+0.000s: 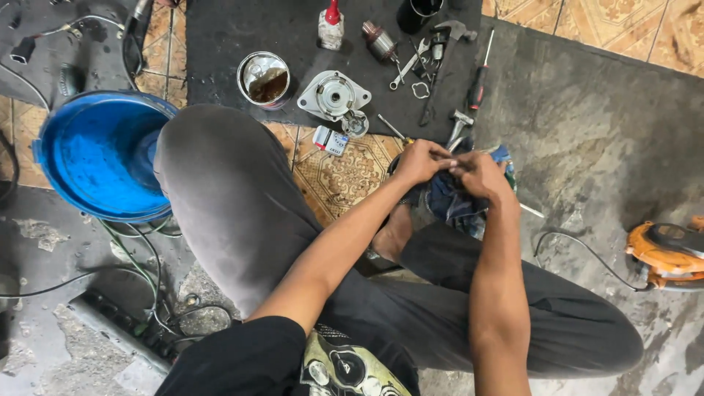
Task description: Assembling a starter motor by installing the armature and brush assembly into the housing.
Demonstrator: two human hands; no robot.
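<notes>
We hold a dark blue rag [447,196] bunched between both hands just past our crossed legs, above the middle of the view; it is crumpled with no clear long axis, though its loose folds hang down toward 6 o'clock. Our left hand [420,160] and right hand [480,174] meet over it, fingers pinched shut on the cloth, and whatever small part may sit inside is hidden. At 12 o'clock lies a black mat [220,29] crowded with a round metal housing [334,95], an open tin [265,79] and a red-handled screwdriver [478,86]. A blue bucket [99,158] crowds 9 o'clock, while bare concrete floor [587,139] opens toward 2 o'clock, with an orange power tool [667,253] at 3 o'clock.
</notes>
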